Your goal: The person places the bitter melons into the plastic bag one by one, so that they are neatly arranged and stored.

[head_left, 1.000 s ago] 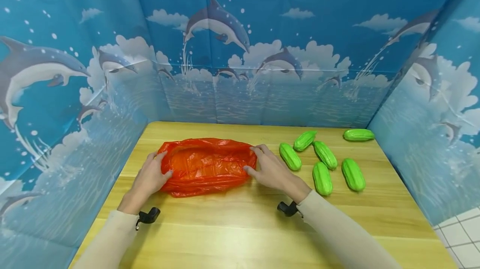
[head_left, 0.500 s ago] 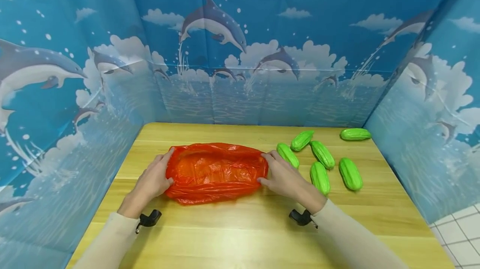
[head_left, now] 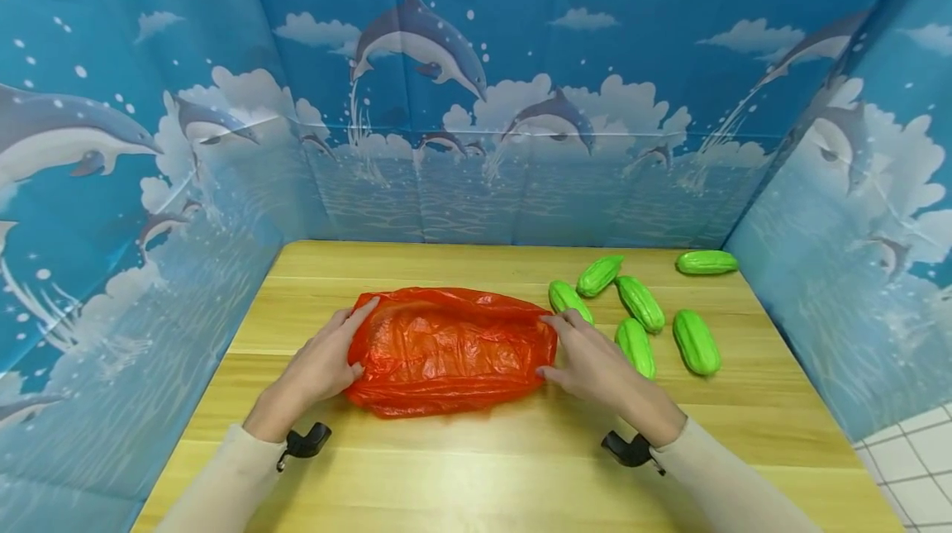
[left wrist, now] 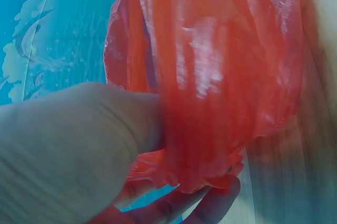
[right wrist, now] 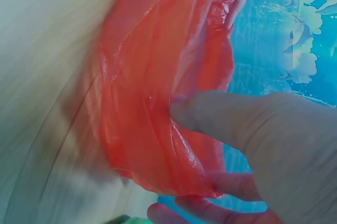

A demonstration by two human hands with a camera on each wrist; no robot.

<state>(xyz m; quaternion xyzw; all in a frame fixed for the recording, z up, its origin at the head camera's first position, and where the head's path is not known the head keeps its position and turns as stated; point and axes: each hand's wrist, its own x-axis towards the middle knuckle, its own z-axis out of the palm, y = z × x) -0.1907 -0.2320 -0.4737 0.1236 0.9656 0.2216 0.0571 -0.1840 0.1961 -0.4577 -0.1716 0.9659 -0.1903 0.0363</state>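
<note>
A thin red plastic bag [head_left: 457, 351] lies across the middle of the wooden table, its wide mouth spread upward with the edges folded over. My left hand [head_left: 316, 364] holds its left end, thumb at the near side of the mouth and fingers round the outside. On the opposite end, my right hand [head_left: 595, 368] grips the plastic the same way. In the left wrist view the thumb goes behind a fold of the bag [left wrist: 210, 77], with fingertips below its edge. The right wrist view shows the thumb [right wrist: 197, 111] pressed at the rim of the bag [right wrist: 142, 77].
Several green ridged gourds lie on the right of the table [head_left: 461, 483]; one gourd [head_left: 568, 302] is right beside my right hand, another gourd [head_left: 706, 262] at the far corner. A dolphin-print curtain [head_left: 476, 202] walls the back and sides.
Both hands and the bag have shifted right and slightly nearer to me. The bag's mouth faces up as before; the gourds have stayed in place.
</note>
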